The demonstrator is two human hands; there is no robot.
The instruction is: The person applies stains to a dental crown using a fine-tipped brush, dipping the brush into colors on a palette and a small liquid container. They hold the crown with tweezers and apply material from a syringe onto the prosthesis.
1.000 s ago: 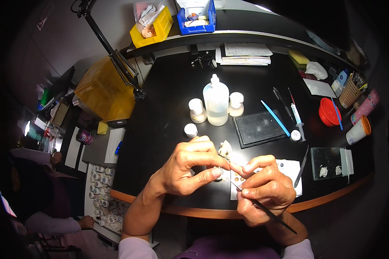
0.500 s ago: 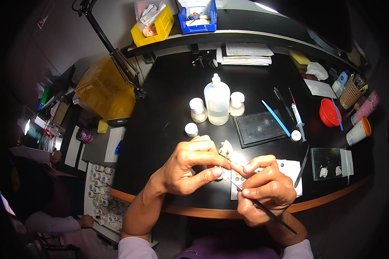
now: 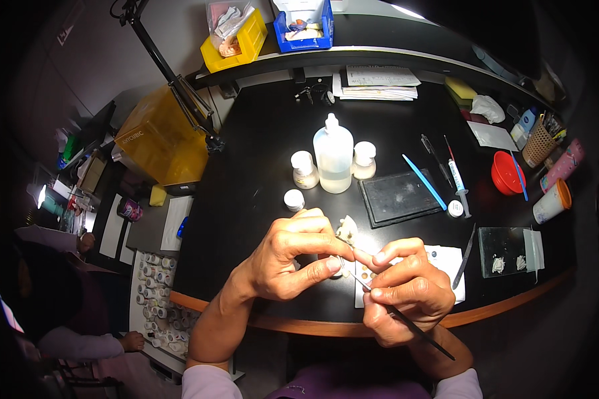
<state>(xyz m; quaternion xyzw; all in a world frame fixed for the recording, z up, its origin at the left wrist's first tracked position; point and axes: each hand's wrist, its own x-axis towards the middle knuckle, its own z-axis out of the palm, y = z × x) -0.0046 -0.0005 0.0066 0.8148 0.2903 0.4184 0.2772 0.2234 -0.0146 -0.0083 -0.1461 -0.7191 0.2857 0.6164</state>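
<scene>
- The right hand (image 3: pixel 412 296), as I watch from my end, has its grip closed on a slender black-handled brush (image 3: pixel 416 327) (or a similar fine tool; the tip is too small for me to name).
- That brush slants up and leftward, its metal neck past the fingers and its thin end beside the left fingertips, above the near edge of the black surface (image 3: pixel 259 173).
- I judge it light and stiff along the handle, delicate at the tip; I'd hold it low, near the metal neck, and keep pressure off the end.
- The left hand (image 3: pixel 296 256) has thumb and forefinger drawn together, apparently on a small pale piece (image 3: pixel 344 269), mostly hidden from me.
- I'd expect that piece to be hard, nearly weightless and easy to chip or drop, so a light pinch at its edges suits it.
- Just beyond sits a cream-coloured model (image 3: pixel 347 229), probably rigid and brittle; its thicker body looks the safer hold.
- A white sheet with coloured dots (image 3: pixel 457 258) lies partly under the right hand.
</scene>
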